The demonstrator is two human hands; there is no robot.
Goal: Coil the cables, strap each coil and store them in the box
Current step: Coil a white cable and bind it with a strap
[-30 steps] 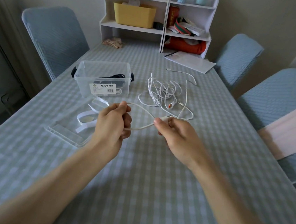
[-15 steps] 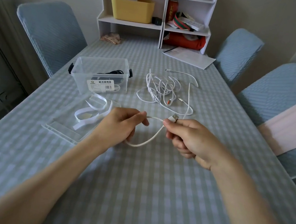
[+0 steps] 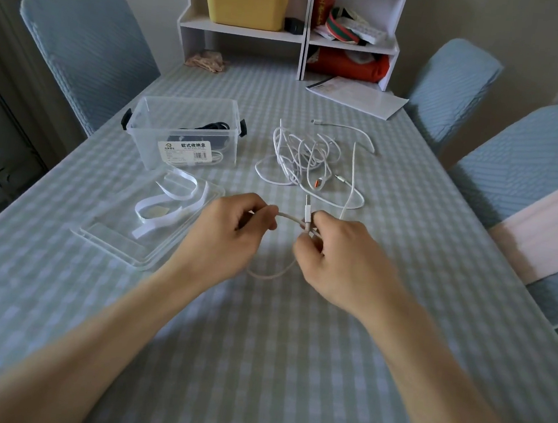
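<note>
Left hand (image 3: pixel 231 230), right hand (image 3: pixel 335 251) both pinch white cable (image 3: pixel 290 217); likely light, limp, springy; hold near plug

The left hand (image 3: pixel 230 237) and right hand (image 3: pixel 337 262) are pinching a white cable (image 3: pixel 290 217) above the counter (image 3: pixel 254 364), its plug (image 3: pixel 307 209) pointing up. More cables (image 3: pixel 307 159) are lying tangled beside the clear box (image 3: pixel 189 133); white straps (image 3: pixel 168 206) are resting on the lid (image 3: pixel 119 242).

Checked table (image 3: pixel 254 364), clear box (image 3: pixel 189 133), lid (image 3: pixel 151 232), tangled cables (image 3: pixel 306 155), perhaps papers (image 3: pixel 355 95)
</note>
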